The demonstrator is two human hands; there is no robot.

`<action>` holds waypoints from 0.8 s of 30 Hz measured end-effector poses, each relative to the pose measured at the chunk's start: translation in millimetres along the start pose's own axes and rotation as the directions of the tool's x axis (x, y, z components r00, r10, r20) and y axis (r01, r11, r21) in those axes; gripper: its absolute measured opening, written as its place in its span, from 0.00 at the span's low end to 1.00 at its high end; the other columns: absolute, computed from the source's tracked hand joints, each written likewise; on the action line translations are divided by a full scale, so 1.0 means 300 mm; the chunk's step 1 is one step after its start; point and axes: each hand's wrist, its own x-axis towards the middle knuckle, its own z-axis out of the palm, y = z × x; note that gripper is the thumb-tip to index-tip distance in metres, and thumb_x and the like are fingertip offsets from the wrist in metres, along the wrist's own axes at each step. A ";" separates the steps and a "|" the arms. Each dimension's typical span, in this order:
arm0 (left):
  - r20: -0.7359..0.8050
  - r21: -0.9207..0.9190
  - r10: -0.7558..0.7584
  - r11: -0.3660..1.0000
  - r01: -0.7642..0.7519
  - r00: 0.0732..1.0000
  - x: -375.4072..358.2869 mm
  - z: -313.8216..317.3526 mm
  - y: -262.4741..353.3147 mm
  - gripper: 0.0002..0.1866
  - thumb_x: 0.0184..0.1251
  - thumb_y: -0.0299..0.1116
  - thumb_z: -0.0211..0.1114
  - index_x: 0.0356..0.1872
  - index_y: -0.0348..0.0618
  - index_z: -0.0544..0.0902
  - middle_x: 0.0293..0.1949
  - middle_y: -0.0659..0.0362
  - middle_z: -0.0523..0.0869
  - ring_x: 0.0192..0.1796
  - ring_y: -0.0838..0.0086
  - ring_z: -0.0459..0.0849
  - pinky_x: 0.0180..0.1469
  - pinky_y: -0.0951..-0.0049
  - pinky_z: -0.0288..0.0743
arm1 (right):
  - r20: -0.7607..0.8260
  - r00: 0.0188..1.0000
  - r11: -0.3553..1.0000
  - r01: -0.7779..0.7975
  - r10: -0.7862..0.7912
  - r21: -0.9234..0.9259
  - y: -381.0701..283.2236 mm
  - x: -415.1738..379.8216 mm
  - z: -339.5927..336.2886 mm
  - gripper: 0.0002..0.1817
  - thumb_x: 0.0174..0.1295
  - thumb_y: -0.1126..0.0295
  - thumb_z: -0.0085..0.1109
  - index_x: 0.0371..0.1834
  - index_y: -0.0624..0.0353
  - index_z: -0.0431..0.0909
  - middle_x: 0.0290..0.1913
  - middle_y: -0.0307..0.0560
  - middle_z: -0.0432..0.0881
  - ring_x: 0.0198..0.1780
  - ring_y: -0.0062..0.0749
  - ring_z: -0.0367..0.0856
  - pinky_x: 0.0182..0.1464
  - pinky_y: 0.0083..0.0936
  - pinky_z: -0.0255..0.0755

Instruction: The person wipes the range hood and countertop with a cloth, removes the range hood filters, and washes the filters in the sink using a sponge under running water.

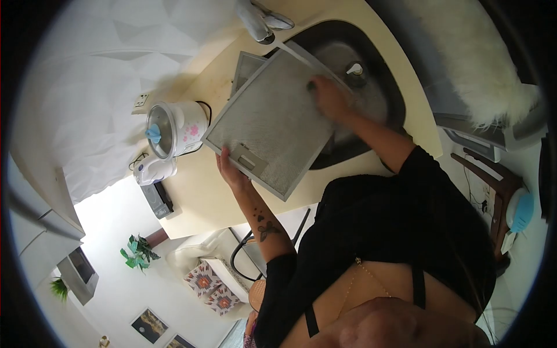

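A flat grey metal mesh panel (267, 110) with a framed edge is tilted over the dark sink (394, 98). My left hand (230, 169) grips its lower left edge, close to a small latch plate (248, 160). My right hand (332, 100), slightly blurred, is closed against the mesh near the panel's right edge; whatever its fingers hold is hidden. From the chrome faucet (256, 24), a pale streak like running water reaches the panel's top corner. Part of a second mesh panel (246, 68) shows behind the first.
On the beige counter (203, 203) left of the panel stand a white pot with a glass lid (188, 127), a white appliance (155, 170) and a dark box (158, 199). A wall outlet (141, 100) is behind the pot. A cushioned armchair (203, 261) stands beyond the counter.
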 end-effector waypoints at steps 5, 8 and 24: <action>0.003 -0.020 0.020 1.000 -0.020 1.000 -0.040 0.078 0.064 0.18 0.63 0.30 0.51 0.54 0.34 0.68 0.38 0.54 0.78 0.33 0.70 0.80 0.32 0.74 0.76 | 0.089 0.968 0.966 0.220 -0.233 0.137 -0.092 0.089 0.057 0.15 0.56 0.74 0.48 0.48 0.58 0.69 0.48 0.52 0.73 0.50 0.48 0.72 0.50 0.38 0.69; 0.008 0.067 0.074 0.995 -0.074 0.997 -0.098 0.078 0.110 0.18 0.63 0.29 0.52 0.53 0.34 0.69 0.38 0.54 0.79 0.33 0.72 0.79 0.33 0.75 0.75 | 0.013 0.981 0.981 -0.194 0.194 -0.010 0.060 0.164 0.053 0.14 0.54 0.75 0.50 0.46 0.56 0.70 0.46 0.51 0.75 0.47 0.49 0.73 0.50 0.37 0.67; 0.523 0.535 0.247 0.650 -0.540 0.816 -0.201 0.371 0.211 0.14 0.62 0.28 0.56 0.48 0.35 0.73 0.23 0.57 0.78 0.24 0.78 0.74 0.28 0.76 0.66 | 0.331 0.941 0.991 -0.027 0.071 -0.135 0.242 0.149 -0.389 0.23 0.50 0.70 0.57 0.52 0.55 0.67 0.39 0.57 0.79 0.42 0.49 0.78 0.44 0.38 0.70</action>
